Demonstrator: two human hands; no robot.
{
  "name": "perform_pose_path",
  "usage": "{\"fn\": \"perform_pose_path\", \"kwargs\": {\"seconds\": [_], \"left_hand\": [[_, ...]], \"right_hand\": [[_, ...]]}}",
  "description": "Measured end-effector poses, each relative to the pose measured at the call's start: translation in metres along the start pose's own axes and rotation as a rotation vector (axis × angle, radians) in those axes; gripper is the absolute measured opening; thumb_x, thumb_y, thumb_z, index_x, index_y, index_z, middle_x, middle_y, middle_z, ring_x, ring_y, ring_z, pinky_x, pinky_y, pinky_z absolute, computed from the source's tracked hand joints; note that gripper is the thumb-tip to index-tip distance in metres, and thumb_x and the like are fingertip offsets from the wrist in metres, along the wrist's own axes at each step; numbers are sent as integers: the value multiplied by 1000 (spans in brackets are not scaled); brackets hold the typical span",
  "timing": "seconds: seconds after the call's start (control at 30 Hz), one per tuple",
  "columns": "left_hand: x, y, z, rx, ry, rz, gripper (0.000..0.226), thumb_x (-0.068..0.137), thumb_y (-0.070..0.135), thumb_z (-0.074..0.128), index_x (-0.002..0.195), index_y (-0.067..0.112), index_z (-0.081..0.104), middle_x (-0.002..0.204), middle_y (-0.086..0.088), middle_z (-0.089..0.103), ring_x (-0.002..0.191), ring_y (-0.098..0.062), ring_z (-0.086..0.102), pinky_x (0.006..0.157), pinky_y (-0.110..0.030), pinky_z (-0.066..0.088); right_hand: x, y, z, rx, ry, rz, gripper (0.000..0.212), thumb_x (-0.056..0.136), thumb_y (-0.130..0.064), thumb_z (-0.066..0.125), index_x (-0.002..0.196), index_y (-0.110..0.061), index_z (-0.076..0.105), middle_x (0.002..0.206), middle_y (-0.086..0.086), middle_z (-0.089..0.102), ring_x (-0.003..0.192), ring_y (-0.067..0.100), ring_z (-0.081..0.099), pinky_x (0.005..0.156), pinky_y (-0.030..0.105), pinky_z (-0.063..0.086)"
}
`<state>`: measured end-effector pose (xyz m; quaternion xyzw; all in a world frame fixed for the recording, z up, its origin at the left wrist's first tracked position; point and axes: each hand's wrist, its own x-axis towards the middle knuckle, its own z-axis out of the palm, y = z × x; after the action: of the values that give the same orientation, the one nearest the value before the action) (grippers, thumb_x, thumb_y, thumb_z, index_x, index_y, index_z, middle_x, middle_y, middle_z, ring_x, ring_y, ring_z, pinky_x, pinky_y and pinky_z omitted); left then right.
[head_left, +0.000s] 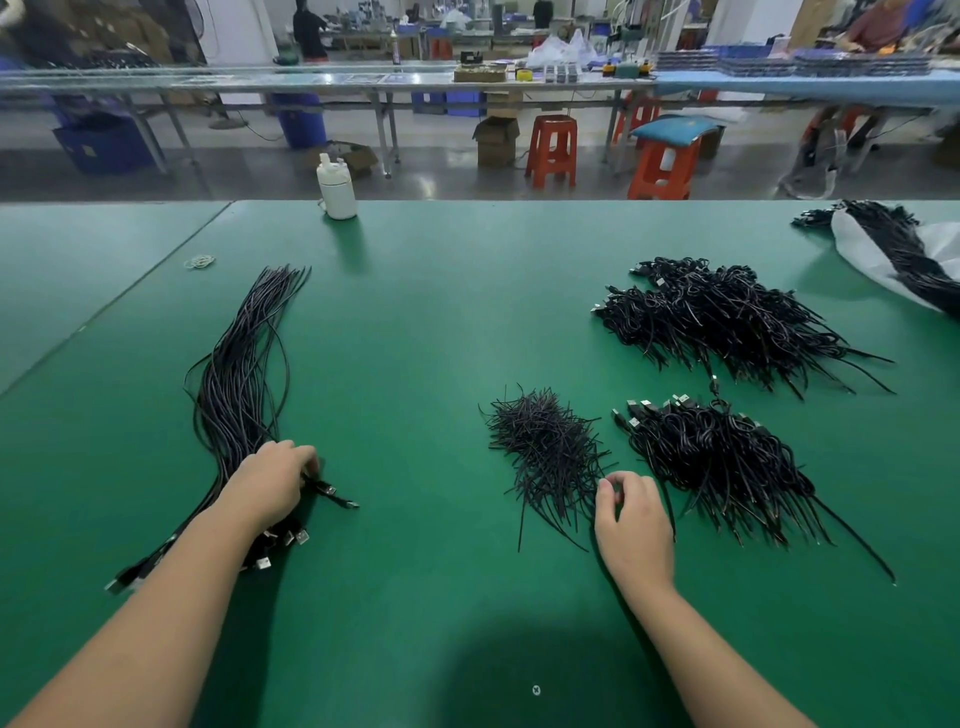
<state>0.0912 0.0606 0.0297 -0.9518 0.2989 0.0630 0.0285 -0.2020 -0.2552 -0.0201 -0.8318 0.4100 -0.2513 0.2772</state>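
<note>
Cables, long glossy black strands in a wavy bundle, lie on the left of the green tabletop, the left grip curled round their metal-plug end, the right grip bending thumb and forefinger at the wiry tie pile, hold unclear.

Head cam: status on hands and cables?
Left hand grips loose cable bundle near its plugs. Right hand at tie pile, pinch unclear. Nothing in the way.
</note>
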Motion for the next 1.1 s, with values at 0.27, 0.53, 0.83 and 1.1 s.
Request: {"fn": "perform_pose_path", "kwargs": {"seconds": [0.27,0.53,0.83,1.1], "left_hand": [[5,0,-8,-14,22,89,18,92,15,54,96,32,60,98,11,54,100,-15,51,89,-34,44],[4,-9,-24,98,-156,-17,35,79,2,41,74,32,59,92,4,58,95,-18,49,81,-34,44],[8,3,-2,10,-32,43,24,89,31,67,110,38,57,110,5,48,107,-19,48,96,-38,41],[16,33,0,122,138,128,14,98,30,51,110,26,57,107,3,56,100,-19,47,83,-32,40]], "right_hand": [[-1,0,0,5,-7,0,16,101,-37,44,99,-25,55,92,-11,49,69,2,51,57,19,38],[0,0,-1,0,-5,0,14,100,-35,46,97,-25,55,89,-12,47,66,4,50,55,23,41],[-2,-1,-2,1,2,-5,9,99,-31,51,93,-26,54,86,-12,45,63,6,49,52,23,37],[-2,-3,-3,8,0,-3,9,99,-32,50,93,-26,54,86,-11,46,64,7,51,52,23,40]]}}
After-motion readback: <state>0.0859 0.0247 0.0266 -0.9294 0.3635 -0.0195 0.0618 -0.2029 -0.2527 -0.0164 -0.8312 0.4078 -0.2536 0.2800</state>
